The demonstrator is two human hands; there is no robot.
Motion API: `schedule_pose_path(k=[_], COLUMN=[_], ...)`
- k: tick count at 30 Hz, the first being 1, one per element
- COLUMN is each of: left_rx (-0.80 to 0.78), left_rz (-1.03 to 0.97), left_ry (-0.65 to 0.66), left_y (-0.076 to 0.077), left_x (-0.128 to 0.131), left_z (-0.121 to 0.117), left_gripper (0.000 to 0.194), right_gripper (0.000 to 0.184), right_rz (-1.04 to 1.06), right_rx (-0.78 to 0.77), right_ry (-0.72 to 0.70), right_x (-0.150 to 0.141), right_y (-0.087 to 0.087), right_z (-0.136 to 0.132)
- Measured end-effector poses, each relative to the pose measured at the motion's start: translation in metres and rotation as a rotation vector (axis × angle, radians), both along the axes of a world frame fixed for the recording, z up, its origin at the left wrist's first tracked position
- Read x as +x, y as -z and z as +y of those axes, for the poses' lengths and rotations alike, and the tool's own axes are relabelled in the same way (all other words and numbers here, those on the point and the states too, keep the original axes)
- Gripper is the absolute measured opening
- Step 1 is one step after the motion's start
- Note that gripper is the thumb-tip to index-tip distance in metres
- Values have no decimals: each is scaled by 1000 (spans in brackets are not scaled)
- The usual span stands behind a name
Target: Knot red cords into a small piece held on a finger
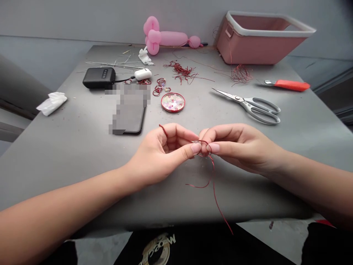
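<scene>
Near the table's front edge, a thin dark red wire [213,175] is bent into a loop, twisted below it, with two loose tails hanging down. My left hand [162,154] pinches the loop's left side between thumb and index finger, where a small pale bead seems to sit, mostly hidden. A short piece of red wire lies around the base of its index finger. From the other side my right hand [242,145] grips the same wire between thumb and fingers. The two hands' fingertips nearly touch. Beyond them stands a round red-rimmed dish [173,102] of pale and pink beads.
Scissors [245,105] and an orange-handled cutter [292,85] lie right; a phone [129,114], black power bank [98,78] and white case [142,74] left. Behind are wire rings [157,90], red wire scraps [182,70], a pink balloon [173,38] and a pink bin [253,48].
</scene>
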State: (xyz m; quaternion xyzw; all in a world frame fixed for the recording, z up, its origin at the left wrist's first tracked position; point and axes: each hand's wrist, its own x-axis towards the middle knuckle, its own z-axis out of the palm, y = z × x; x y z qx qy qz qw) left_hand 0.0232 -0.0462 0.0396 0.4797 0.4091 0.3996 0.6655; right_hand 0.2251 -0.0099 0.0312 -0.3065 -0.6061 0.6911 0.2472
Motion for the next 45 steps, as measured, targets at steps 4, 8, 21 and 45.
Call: schedule_pose_path(k=[4, 8, 21, 45], left_rx=[23, -10, 118, 458], left_rz=[39, 118, 324, 505], left_ry=[83, 174, 177, 52], left_y=[1, 2, -3, 0], left_x=[-1, -1, -1, -2], left_z=[-1, -1, -2, -7], left_gripper=[24, 19, 11, 11], right_gripper=[19, 11, 10, 15], right_rz=[-106, -194, -324, -442], right_rx=[139, 504, 1464, 1700], right_ry=[16, 14, 100, 195], right_x=[0, -4, -1, -3], right_y=[-3, -10, -6, -7], right_z=[-4, -9, -13, -24])
